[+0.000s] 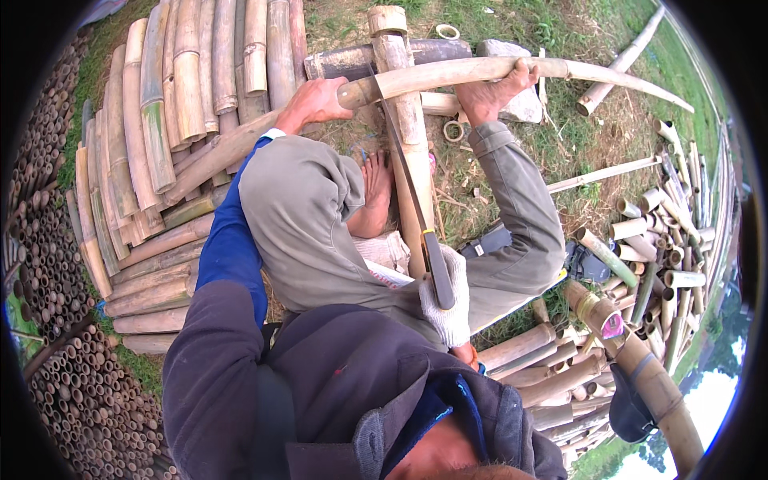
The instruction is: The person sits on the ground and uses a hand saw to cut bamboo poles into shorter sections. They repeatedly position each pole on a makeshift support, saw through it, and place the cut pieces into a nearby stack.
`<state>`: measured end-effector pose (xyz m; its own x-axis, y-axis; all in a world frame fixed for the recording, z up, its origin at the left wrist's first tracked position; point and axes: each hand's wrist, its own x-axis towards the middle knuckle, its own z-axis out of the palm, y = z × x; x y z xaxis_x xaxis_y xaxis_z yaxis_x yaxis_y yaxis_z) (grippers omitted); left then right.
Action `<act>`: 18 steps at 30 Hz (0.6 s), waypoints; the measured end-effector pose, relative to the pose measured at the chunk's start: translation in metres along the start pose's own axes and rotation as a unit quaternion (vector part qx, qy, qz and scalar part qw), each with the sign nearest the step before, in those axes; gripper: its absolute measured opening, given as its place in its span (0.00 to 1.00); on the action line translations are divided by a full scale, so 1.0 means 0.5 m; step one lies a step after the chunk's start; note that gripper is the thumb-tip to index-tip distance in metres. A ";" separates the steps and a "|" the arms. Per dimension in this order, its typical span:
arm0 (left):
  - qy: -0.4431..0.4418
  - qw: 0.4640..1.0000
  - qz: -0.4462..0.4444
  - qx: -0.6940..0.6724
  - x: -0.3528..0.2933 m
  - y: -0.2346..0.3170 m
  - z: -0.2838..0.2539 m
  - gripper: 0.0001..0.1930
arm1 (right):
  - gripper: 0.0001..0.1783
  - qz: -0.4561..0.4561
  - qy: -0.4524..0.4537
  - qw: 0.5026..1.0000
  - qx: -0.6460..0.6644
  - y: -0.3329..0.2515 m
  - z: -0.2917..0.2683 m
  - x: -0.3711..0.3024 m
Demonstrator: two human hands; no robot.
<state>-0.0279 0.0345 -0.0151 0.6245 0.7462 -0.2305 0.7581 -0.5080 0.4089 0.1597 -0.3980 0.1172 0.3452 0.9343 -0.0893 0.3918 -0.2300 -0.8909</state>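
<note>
A long bamboo pole [456,74] lies crosswise ahead of me, over a thick upright-running bamboo piece [410,168]. My left hand [318,102] is closed round the pole, just left of the saw blade. In my gloved right hand [445,300], the black handle of a hand saw [410,184] is gripped near my lap. The saw's long blade reaches forward to the pole, its far end at the pole's side. My bare right foot [492,92] is against the pole, toes over it. My other bare foot [374,192] rests beside the thick bamboo piece.
Split-looking bamboo lengths [188,88] are piled at left, with stacked tube ends [96,400] beyond. A dark log [344,62] and a grey stone block [520,104] lie ahead. Cut bamboo tubes [664,240] heap at right. Bamboo rings [454,131] lie on the grass.
</note>
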 end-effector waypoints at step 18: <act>-0.029 0.998 0.044 -0.026 0.066 0.052 0.012 0.42 | 0.32 0.012 0.037 0.998 -0.051 0.000 0.005 0.027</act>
<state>0.0133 0.0432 -0.0175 0.6987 0.6733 -0.2419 0.6902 -0.5455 0.4754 0.1621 -0.3845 0.1147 0.4155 0.9066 -0.0735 0.4667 -0.2819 -0.8383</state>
